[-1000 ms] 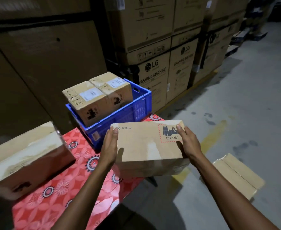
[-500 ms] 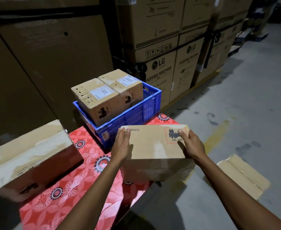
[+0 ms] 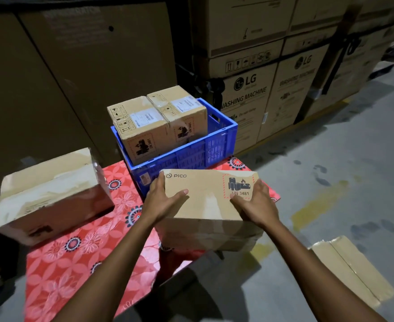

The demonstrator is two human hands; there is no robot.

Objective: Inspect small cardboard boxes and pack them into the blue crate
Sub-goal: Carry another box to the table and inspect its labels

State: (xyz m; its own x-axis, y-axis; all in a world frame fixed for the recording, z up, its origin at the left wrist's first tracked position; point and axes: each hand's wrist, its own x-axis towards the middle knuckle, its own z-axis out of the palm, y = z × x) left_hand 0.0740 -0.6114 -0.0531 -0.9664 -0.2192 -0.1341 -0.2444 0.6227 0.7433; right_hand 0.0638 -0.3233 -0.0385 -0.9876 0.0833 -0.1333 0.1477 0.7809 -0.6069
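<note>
I hold a small cardboard box (image 3: pixel 208 201) marked PICO and UN 3481 over the table's front right corner, just in front of the blue crate (image 3: pixel 191 156). My left hand (image 3: pixel 162 201) grips its left end with the thumb on top. At the box's right end my right hand (image 3: pixel 253 205) has its thumb lying over the printed label. Two similar boxes (image 3: pixel 142 126) (image 3: pixel 182 110) stand side by side in the crate's left part, rising above its rim. The crate's right part shows no box.
The crate sits on a table with a red flowered cloth (image 3: pixel 79 259). Another cardboard box (image 3: pixel 49 194) lies at the table's left. A further box (image 3: pixel 352 270) lies on the concrete floor at lower right. Tall stacked LG cartons (image 3: pixel 249 94) stand behind.
Both hands have shifted on the held box, thumbs now lying further over its top. The view has moved closer to the crate and table.
</note>
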